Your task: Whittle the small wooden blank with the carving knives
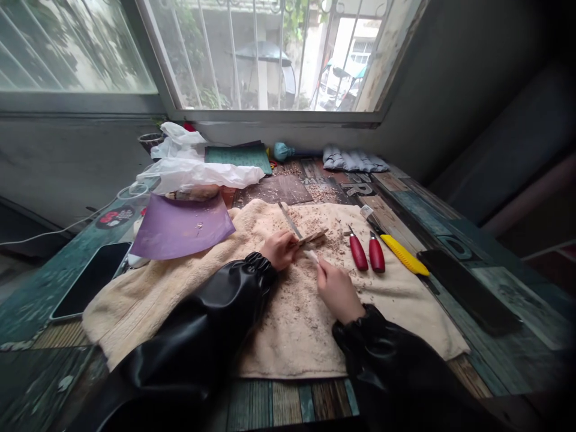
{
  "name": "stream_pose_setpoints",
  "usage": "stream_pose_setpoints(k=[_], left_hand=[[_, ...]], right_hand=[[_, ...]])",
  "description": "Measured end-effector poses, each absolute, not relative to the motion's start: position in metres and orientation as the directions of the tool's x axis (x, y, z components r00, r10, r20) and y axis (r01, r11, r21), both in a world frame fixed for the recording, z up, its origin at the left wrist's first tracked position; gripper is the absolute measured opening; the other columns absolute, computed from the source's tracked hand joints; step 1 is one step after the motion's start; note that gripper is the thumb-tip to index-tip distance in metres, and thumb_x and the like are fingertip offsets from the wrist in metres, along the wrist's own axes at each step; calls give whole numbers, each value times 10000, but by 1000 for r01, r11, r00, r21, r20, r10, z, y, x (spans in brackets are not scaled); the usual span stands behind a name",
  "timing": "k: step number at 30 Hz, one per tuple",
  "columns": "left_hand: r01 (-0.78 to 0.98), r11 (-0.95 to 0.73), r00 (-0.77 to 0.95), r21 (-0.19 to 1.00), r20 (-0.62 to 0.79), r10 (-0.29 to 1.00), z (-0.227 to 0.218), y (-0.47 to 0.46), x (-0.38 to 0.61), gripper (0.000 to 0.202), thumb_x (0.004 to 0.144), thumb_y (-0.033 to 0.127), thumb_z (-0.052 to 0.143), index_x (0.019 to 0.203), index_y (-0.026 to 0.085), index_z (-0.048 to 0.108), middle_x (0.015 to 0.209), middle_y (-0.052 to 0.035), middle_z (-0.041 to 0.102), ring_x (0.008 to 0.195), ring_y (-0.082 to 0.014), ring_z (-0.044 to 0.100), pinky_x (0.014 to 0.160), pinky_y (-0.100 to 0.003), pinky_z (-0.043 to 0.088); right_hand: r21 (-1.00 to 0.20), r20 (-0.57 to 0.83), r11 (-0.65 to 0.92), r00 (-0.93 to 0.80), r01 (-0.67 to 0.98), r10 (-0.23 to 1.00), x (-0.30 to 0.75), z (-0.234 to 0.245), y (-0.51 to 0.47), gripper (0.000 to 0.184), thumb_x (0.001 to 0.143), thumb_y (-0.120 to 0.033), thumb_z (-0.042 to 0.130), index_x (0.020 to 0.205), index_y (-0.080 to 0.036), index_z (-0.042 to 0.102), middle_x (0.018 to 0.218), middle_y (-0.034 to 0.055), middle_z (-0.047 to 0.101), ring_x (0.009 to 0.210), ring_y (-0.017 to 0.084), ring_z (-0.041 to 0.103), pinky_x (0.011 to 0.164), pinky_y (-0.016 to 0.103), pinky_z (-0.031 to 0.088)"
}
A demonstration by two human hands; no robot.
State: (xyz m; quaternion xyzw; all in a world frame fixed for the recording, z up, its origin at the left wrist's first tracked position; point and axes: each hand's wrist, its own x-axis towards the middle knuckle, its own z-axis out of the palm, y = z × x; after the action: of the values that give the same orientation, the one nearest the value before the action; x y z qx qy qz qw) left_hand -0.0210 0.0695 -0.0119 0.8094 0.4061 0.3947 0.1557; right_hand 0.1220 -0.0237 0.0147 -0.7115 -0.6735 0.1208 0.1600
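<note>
My left hand (281, 249) is closed around a small flat piece of wood (315, 237) that points right, held over a cream towel (189, 282). My right hand (335, 291) is closed on a long thin metal tool (290, 223), a file or blade, whose shaft crosses the wood and runs up to the left. Wood shavings (301, 300) lie scattered over the towel around both hands. Both arms wear shiny black sleeves.
Two red-handled carving tools (366, 253) and a yellow-handled knife (402, 255) lie right of my hands. A dark flat strop or case (468, 291) lies further right. A purple sheet (182, 228), a phone (92, 279) and white plastic bags (198, 171) sit left. A window runs behind.
</note>
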Motion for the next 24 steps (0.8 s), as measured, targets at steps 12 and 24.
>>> stream_pose_setpoints(k=[12, 24], left_hand=[[598, -562, 275, 571, 513, 813, -11, 72, -20, 58, 681, 176, 572, 676, 169, 515, 682, -12, 551, 587, -108, 517, 565, -229, 447], [592, -558, 243, 582, 530, 812, -16, 80, -26, 95, 691, 249, 585, 695, 164, 543, 657, -12, 562, 574, -110, 524, 546, -229, 454]], right_hand=[[-419, 46, -61, 88, 906, 995, 129, 9, -36, 249, 818, -209, 325, 825, -181, 572, 633, 36, 584, 550, 125, 476, 500, 217, 249], [-495, 56, -17, 52, 869, 997, 128, 21, -35, 245, 818, -219, 327, 772, -189, 566, 641, 26, 580, 599, 128, 483, 532, 208, 263]])
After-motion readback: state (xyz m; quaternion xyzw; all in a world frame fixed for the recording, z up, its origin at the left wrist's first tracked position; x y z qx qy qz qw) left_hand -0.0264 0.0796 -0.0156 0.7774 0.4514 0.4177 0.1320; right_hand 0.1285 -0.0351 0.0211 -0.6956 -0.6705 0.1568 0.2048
